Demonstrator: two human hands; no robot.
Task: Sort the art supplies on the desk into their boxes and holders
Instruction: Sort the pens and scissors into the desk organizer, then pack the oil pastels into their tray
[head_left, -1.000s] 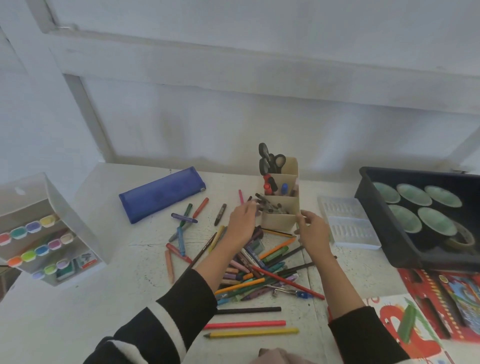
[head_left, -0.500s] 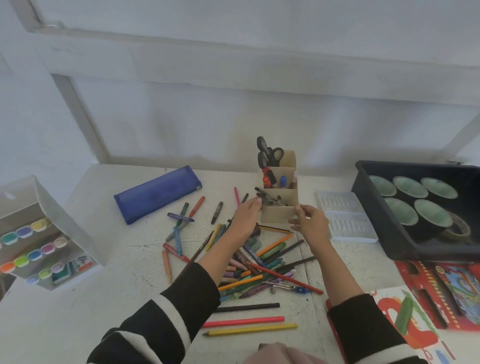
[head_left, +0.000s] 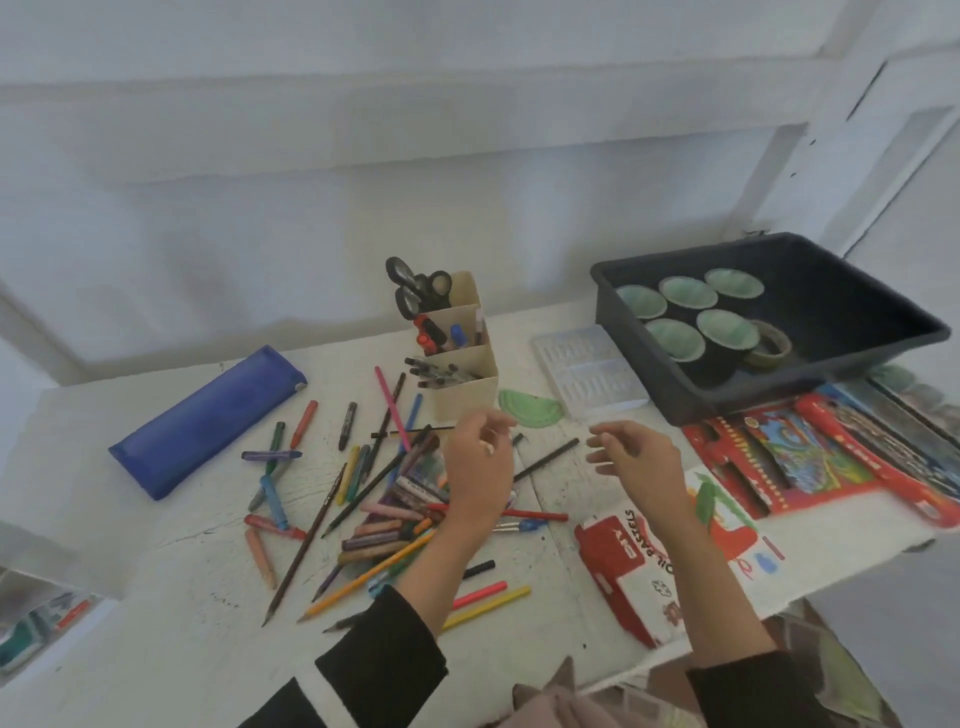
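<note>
while the stepped holder (head_left: 465, 395) stands just behind the pencil pile (head_left: 384, 514) for easy reach, left hand (head_left: 480, 467) and right hand (head_left: 636, 462) hover loose-fingered, empty.

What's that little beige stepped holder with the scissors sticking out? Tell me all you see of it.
The beige holder looks like cardboard or thin plastic. It stands upright on the desk with three stepped compartments rising toward the back. Black-handled scissors stand in the tallest, markers in the middle, dark pens in the lowest. A green flat piece lies beside its base.
</note>
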